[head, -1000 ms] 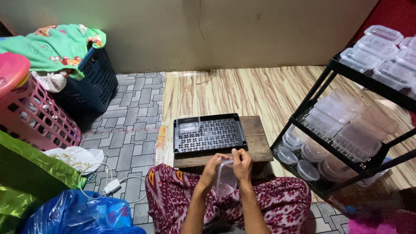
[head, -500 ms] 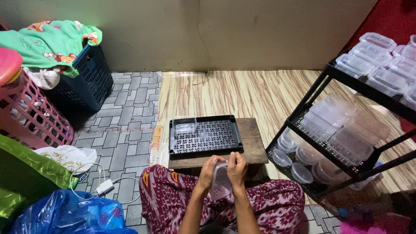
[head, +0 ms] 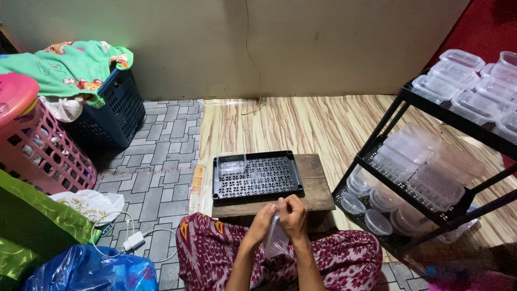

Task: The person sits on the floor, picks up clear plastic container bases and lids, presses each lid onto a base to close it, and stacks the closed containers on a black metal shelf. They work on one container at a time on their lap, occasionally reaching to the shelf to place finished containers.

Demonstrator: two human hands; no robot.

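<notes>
Both the left hand (head: 265, 222) and right hand (head: 293, 215) pinch a clear plastic bag (head: 276, 242), fingers closed, at six o'clock of the black tray (head: 257, 178).

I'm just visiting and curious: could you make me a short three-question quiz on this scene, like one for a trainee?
1. True or false: the left hand and the right hand both grip the small clear plastic bag.
2. Where does the small clear lidded plastic box sit on the black perforated plastic tray? A. far left corner B. near right corner C. centre
3. Fill in: the tray rests on a low ____ table.

Key
1. True: both hands pinch its top, above the lap.
2. A.
3. Wooden, brown, standing beside the black metal shelf rack of clear containers.
</notes>
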